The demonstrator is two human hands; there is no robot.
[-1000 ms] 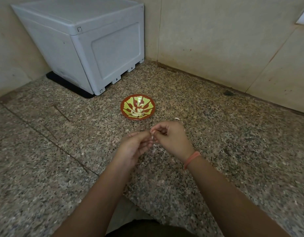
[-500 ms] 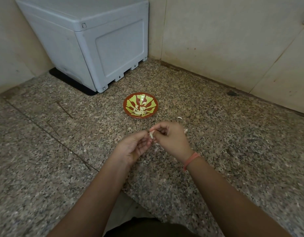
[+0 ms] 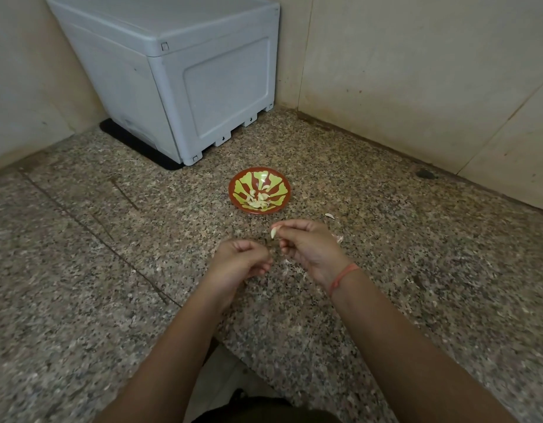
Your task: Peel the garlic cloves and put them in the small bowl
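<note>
The left hand [image 3: 239, 264] and right hand [image 3: 309, 248] had been drawn apart. A pale, bare clove [image 3: 273, 232] was pinched by the right fingers [image 3: 290, 225]; the left were curled.

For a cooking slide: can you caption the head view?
Right hand pinches a clove just short of the bowl; left hand curled beside it.

Soft, warm, rather dim indoor light lies evenly over the scene, and shadows are faint and blurred at the edges. A small glint sits on the glaze of the small bowl [image 3: 276, 185]. The centre is sharp: the pale garlic clove [image 3: 273, 232] in the right hand [image 3: 306, 248] reads crisply. Toward the edges the wide lens bows the walls [image 3: 416, 71], and the speckled floor [image 3: 80, 300] smears.
</note>
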